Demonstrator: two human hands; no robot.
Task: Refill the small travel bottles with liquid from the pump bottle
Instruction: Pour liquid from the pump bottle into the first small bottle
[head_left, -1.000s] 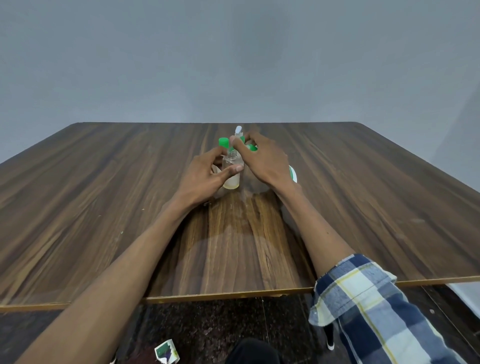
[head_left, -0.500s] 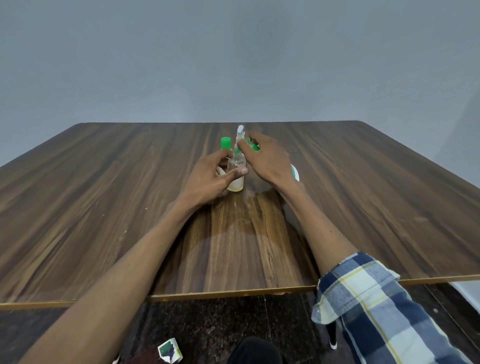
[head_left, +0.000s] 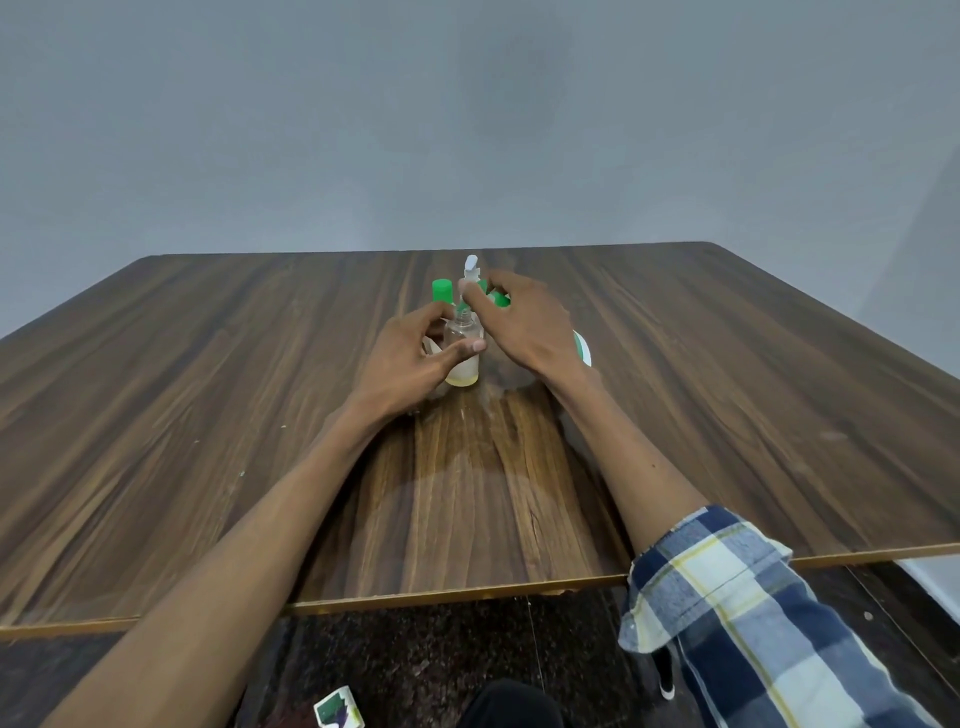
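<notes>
A small clear travel bottle (head_left: 462, 349) with a little yellowish liquid at its bottom stands upright on the wooden table (head_left: 208, 405). My left hand (head_left: 415, 358) grips its body, thumb across the front. My right hand (head_left: 524, 327) reaches over from the right, its fingertips at the bottle's neck under the white pump nozzle (head_left: 471, 266). The pump bottle's body is mostly hidden behind my right hand; a white and green part (head_left: 583, 349) shows at my wrist. Behind my left hand stands another small bottle with a green cap (head_left: 442, 291).
More green pieces (head_left: 500, 298) show between my right hand's fingers. The table's near edge (head_left: 467, 592) runs across the lower view, over a dark floor with a small printed packet (head_left: 338, 713) on it. A plain grey wall stands behind.
Both hands and the bottles keep almost the same pose. The view has shifted slightly.
</notes>
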